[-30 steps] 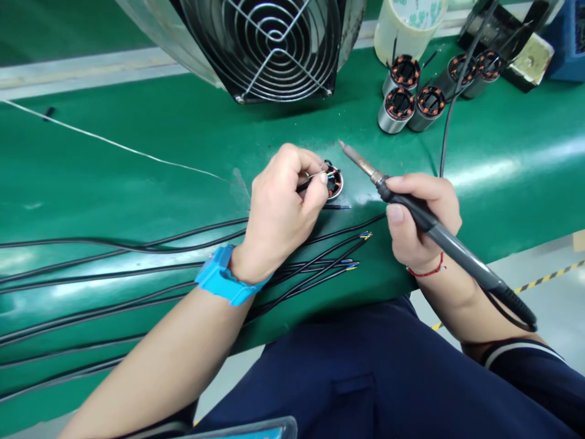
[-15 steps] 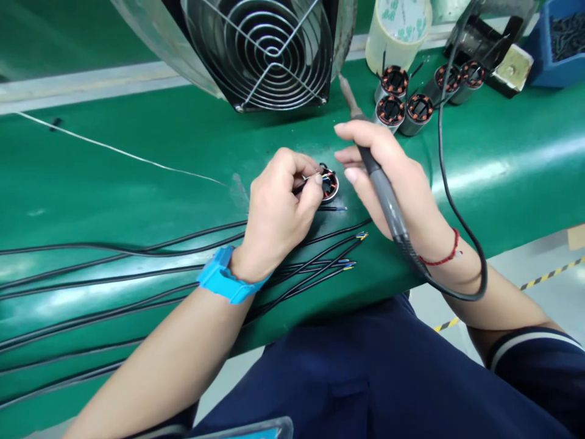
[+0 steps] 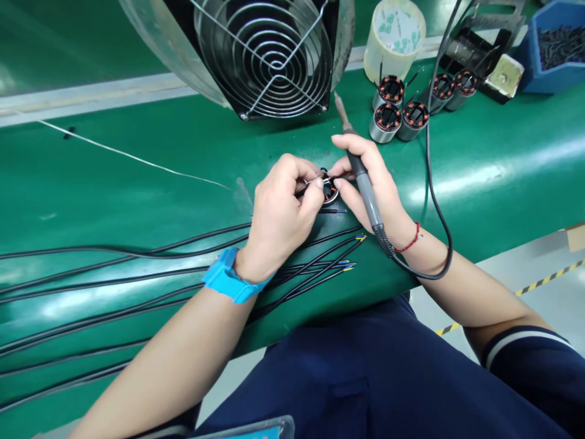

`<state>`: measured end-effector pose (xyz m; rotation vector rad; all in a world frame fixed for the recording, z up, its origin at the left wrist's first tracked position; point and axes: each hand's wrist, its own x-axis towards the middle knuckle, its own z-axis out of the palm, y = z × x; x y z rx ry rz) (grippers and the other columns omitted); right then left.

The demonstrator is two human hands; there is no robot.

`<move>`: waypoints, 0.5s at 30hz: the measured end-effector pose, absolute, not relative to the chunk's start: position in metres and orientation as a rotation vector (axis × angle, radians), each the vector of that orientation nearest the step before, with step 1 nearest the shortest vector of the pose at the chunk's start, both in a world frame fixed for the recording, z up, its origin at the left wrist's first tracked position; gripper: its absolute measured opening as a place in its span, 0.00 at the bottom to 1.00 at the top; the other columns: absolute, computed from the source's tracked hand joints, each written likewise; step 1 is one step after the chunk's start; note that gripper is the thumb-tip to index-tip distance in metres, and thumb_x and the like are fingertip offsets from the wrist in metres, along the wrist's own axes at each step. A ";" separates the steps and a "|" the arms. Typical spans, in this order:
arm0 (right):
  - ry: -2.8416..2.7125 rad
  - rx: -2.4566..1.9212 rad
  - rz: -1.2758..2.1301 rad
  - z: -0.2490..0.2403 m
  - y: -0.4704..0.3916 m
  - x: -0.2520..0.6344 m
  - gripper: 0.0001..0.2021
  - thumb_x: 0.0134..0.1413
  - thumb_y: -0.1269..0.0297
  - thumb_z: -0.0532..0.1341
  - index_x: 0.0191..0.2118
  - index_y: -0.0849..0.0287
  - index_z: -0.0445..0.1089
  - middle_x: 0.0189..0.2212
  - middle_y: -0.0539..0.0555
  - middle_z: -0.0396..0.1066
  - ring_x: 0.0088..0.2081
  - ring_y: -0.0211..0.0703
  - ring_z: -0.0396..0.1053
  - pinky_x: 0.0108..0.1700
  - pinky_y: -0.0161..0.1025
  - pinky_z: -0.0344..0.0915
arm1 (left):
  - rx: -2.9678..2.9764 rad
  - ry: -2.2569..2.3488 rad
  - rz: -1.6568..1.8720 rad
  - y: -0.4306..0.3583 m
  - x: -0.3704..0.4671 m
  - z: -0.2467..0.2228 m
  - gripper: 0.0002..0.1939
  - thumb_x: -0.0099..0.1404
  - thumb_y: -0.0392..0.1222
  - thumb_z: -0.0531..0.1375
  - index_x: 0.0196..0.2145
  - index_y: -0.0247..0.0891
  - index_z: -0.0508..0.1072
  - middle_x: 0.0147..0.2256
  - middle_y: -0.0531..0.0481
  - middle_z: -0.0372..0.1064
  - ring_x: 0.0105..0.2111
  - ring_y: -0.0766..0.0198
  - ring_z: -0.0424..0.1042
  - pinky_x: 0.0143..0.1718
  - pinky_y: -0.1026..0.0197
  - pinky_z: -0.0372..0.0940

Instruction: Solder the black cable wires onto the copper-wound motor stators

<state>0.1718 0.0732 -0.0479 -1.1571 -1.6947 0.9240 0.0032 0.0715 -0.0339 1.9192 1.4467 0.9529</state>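
Note:
My left hand (image 3: pixel 289 207) is closed in a pinch on a black cable whose thin coloured wires lie over a round motor part (image 3: pixel 331 194) with copper windings. My right hand (image 3: pixel 372 180) holds a soldering iron (image 3: pixel 363 183) with its tip pointing up and away, toward the fan. The thumb and a finger of that hand touch the right side of the motor part, near the wire ends. What exactly these fingertips pinch is too small to tell. Several black cables (image 3: pixel 178 249) with stripped ends lie beneath and beside my left hand.
A fan with a wire guard (image 3: pixel 277 64) stands at the back. Several motor parts (image 3: pixel 386 117) stand behind my right hand, near a tape roll (image 3: pixel 395 36) and a blue bin (image 3: pixel 551 76). The iron's cord (image 3: pixel 432 164) loops over my right wrist. Thin solder wire (image 3: pixel 132 156) stretches across the left.
My right hand has moved left and its fingertips have come to the motor part, with the soldering iron still held. My left hand keeps its pinch. The whole view has shifted slightly.

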 end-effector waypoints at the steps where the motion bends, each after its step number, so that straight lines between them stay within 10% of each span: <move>1: -1.687 -1.149 0.931 -0.048 0.074 0.172 0.22 0.58 0.69 0.56 0.59 0.53 0.59 0.39 0.49 0.73 0.41 0.40 0.74 0.50 0.40 0.73 | 1.923 1.450 0.955 0.072 0.003 -0.033 0.07 0.65 0.33 0.58 0.32 0.44 0.64 0.36 0.51 0.74 0.37 0.60 0.72 0.40 0.55 0.69; 15: -1.866 -1.089 0.490 -0.055 0.064 0.174 0.22 0.62 0.66 0.55 0.62 0.53 0.57 0.40 0.50 0.69 0.42 0.43 0.71 0.51 0.47 0.71 | 1.582 1.165 0.964 0.079 -0.008 -0.032 0.02 0.61 0.36 0.57 0.31 0.41 0.66 0.25 0.55 0.63 0.23 0.68 0.62 0.25 0.63 0.60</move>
